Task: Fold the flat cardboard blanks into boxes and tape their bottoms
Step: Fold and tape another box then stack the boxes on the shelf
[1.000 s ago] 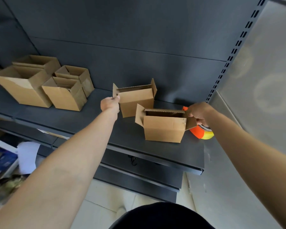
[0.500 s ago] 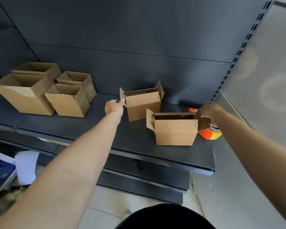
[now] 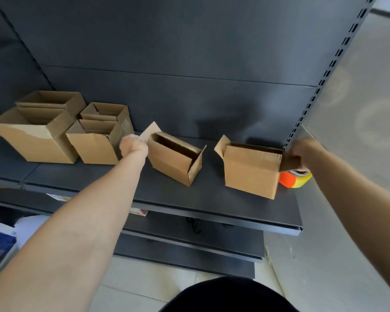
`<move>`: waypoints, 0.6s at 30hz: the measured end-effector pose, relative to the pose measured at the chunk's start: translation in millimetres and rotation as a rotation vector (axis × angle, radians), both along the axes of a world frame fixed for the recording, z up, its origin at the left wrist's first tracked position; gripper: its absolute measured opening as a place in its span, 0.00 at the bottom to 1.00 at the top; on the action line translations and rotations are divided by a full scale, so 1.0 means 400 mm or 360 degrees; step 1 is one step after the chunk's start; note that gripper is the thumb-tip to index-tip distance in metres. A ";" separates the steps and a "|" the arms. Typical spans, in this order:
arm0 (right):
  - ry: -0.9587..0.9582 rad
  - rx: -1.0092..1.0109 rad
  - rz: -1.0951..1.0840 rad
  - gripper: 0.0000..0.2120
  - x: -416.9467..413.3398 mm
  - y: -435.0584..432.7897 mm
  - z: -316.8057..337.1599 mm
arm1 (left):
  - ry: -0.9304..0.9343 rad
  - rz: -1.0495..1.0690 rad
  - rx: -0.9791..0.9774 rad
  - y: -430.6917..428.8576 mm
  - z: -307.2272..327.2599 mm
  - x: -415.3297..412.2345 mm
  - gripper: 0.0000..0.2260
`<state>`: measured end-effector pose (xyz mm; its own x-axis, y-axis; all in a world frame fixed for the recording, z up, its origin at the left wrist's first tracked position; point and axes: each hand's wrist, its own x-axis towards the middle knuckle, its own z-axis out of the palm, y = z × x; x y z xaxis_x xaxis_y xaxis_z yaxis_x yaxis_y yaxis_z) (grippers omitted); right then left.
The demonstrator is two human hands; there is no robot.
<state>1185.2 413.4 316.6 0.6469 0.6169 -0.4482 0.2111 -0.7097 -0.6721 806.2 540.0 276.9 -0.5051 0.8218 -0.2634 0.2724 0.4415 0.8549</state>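
My left hand (image 3: 133, 147) pinches a flap of the middle box (image 3: 173, 164), my right hand (image 3: 301, 154) grips one of the right box (image 3: 250, 174), both at the shelf (image 3: 212, 203). I'm likely parking them; next, release and fetch a blank.

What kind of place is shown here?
Probably a shop or a stockroom: dark metal shelving with a slotted upright, open cardboard boxes standing on the shelf, and a tiled floor below.
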 end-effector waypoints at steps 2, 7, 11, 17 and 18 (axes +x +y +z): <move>0.0268 0.0044 -0.0115 0.11 -0.051 -0.006 0.002 | -0.0073 -0.0077 -0.0004 -0.025 0.016 0.009 0.16; 0.0299 -0.0151 0.0040 0.11 -0.140 -0.014 -0.047 | 0.0066 -0.0177 -0.0062 -0.106 0.051 0.059 0.31; -0.0193 -0.0135 0.0516 0.09 -0.199 0.008 -0.027 | 0.0111 -0.0448 -0.0280 -0.147 0.044 0.099 0.42; -0.0737 -0.0425 0.0985 0.13 -0.276 0.006 0.005 | -0.0025 -0.0742 -0.0286 -0.157 0.033 0.113 0.31; -0.0760 -0.0439 0.1012 0.12 -0.283 0.002 0.003 | -0.0038 -0.0784 -0.0238 -0.155 0.032 0.112 0.28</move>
<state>1071.9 414.3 317.9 0.3715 0.8365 -0.4029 0.8438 -0.4852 -0.2292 851.1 477.9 289.6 -0.0601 0.9132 -0.4031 0.4598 0.3837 0.8008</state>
